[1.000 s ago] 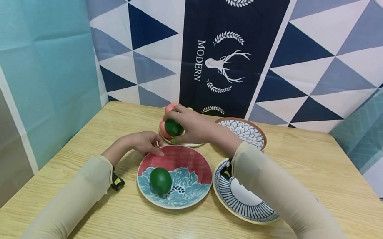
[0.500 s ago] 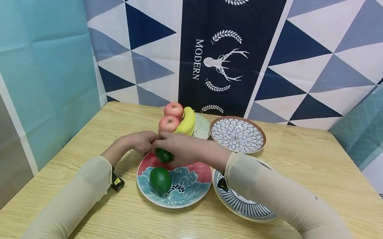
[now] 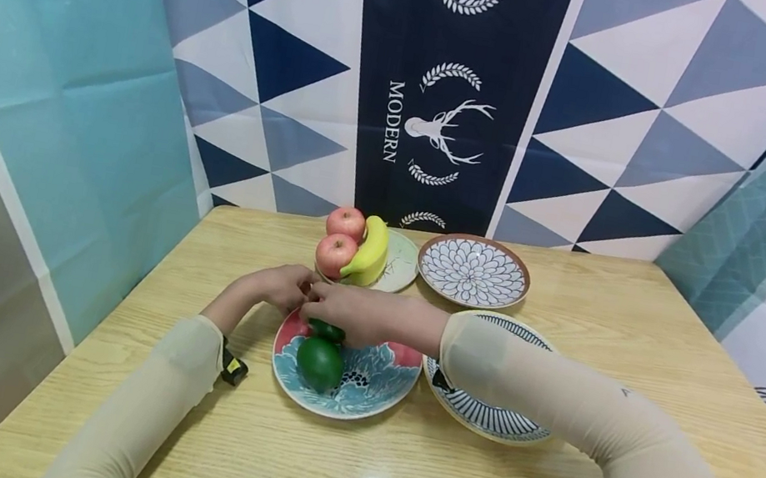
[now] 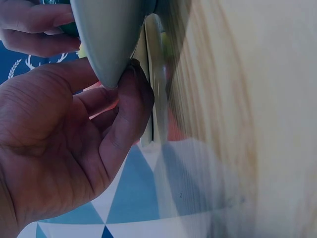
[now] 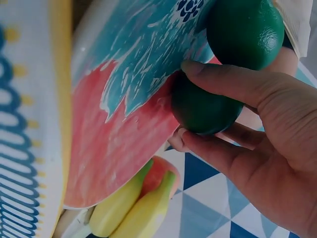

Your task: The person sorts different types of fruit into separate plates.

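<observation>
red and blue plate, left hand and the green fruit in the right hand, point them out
Red and blue plate (image 3: pixel 381 378): head view, its bare inner surface
Left hand (image 3: pixel 279 287): head view, back of the hand
Held green fruit (image 5: pixel 204 110): right wrist view, its uncovered side

A cloth-screened tabletop space, room type unclear: wood-grain table (image 3: pixel 285 459) below, deer-and-triangle printed hanging (image 3: pixel 446 89) upper centre, teal cloth (image 3: pixel 58 41) upper left.

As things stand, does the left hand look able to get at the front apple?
Probably yes, once it lets go: the left hand pinches the rim of the flower plate. The front apple sits just beyond that hand, uncovered, though the right hand is close by.
</observation>
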Demonstrator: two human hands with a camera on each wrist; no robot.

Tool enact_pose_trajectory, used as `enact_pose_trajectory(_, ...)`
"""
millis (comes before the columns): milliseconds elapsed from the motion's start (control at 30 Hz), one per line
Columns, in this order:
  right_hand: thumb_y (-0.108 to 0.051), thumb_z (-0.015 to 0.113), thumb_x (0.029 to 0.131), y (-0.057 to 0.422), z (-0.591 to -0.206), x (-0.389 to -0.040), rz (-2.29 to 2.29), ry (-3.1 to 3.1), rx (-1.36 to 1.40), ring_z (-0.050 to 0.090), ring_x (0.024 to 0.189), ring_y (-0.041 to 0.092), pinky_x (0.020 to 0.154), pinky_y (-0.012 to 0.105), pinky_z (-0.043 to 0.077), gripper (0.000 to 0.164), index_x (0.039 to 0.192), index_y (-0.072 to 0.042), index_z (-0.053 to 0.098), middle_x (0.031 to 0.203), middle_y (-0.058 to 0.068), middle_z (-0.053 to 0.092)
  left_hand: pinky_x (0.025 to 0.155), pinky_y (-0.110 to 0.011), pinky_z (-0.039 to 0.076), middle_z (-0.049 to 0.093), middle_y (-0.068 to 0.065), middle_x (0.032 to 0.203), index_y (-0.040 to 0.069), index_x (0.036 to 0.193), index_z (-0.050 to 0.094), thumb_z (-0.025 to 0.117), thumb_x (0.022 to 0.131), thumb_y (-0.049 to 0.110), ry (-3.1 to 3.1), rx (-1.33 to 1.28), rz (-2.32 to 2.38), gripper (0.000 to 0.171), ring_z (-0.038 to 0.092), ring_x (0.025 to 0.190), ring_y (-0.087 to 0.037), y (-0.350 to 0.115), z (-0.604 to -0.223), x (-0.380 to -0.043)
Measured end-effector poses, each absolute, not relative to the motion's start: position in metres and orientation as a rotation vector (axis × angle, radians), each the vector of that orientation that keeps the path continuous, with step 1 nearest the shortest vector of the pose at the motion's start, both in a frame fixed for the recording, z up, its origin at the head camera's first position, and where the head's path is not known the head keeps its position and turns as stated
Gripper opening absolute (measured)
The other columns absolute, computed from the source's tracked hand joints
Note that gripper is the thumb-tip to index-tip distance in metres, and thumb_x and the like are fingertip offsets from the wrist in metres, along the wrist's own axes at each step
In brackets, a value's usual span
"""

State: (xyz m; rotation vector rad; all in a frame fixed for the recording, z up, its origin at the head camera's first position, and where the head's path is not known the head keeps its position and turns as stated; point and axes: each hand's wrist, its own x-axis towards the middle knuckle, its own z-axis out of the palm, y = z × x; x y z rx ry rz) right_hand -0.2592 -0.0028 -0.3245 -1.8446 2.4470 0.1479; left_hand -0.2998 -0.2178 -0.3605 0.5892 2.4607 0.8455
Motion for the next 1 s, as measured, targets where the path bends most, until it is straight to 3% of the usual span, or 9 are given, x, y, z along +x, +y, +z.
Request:
enact_pose_trajectory(267, -0.017, 0.093, 0.081, -0.004, -0.325, -0.258, 0.161, 2.444, -1.868, 0.055, 0.122, 0.022, 0.11, 0.032, 0.046, 0.079, 0.15, -0.014, 0.055, 0.139, 0.011, 0.051, 0.057, -0.024, 0.044, 0.061, -0.006, 0.09, -0.002, 0.117, 0.066, 0.052, 0.092, -0.006, 2.462, 0.604, 0.845, 0.029, 0.053, 0.066, -0.013, -0.218, -0.361, -0.299)
enact_pose_trajectory(433, -0.019, 0.094, 0.081, -0.004, -0.324, -0.258, 0.141, 2.443, -1.842, 0.055, 0.122, 0.02, 0.111, 0.031, 0.045, 0.08, 0.151, -0.015, 0.055, 0.138, 0.009, 0.052, 0.059, -0.025, 0.046, 0.063, -0.008, 0.094, -0.002, 0.116, 0.067, 0.053, 0.093, -0.006, 2.477, 0.612, 0.837, 0.027, 0.056, 0.074, -0.015, -0.218, -0.361, -0.299)
enact_pose_trajectory(600, -0.018, 0.093, 0.081, -0.003, -0.322, -0.258, 0.122, 2.446, -1.818, 0.055, 0.118, 0.019, 0.108, 0.031, 0.046, 0.079, 0.151, -0.015, 0.056, 0.137, 0.008, 0.052, 0.058, -0.024, 0.046, 0.062, -0.007, 0.093, -0.002, 0.118, 0.067, 0.054, 0.093, -0.005, 2.451, 0.586, 0.854, 0.029, 0.055, 0.069, -0.015, -0.218, -0.359, -0.299)
enact_pose_trajectory(800, -0.022, 0.094, 0.081, 0.0, -0.316, -0.259, 0.046, 2.409, -1.818, 0.052, 0.125, 0.023, 0.11, 0.033, 0.045, 0.081, 0.151, -0.012, 0.055, 0.144, 0.011, 0.051, 0.058, -0.025, 0.044, 0.058, -0.007, 0.088, -0.002, 0.117, 0.067, 0.054, 0.092, -0.006, 2.474, 0.584, 0.818, 0.028, 0.052, 0.069, -0.016, -0.218, -0.359, -0.3)
enact_pose_trajectory(1000, -0.025, 0.097, 0.078, 0.009, -0.304, -0.262, -0.029, 2.434, -1.747, 0.051, 0.128, 0.023, 0.109, 0.036, 0.048, 0.088, 0.153, -0.014, 0.053, 0.148, 0.011, 0.048, 0.06, -0.026, 0.044, 0.057, -0.007, 0.089, -0.002, 0.117, 0.064, 0.058, 0.101, 0.002, 2.468, 0.538, 0.833, 0.017, 0.05, 0.067, -0.015, -0.217, -0.359, -0.297)
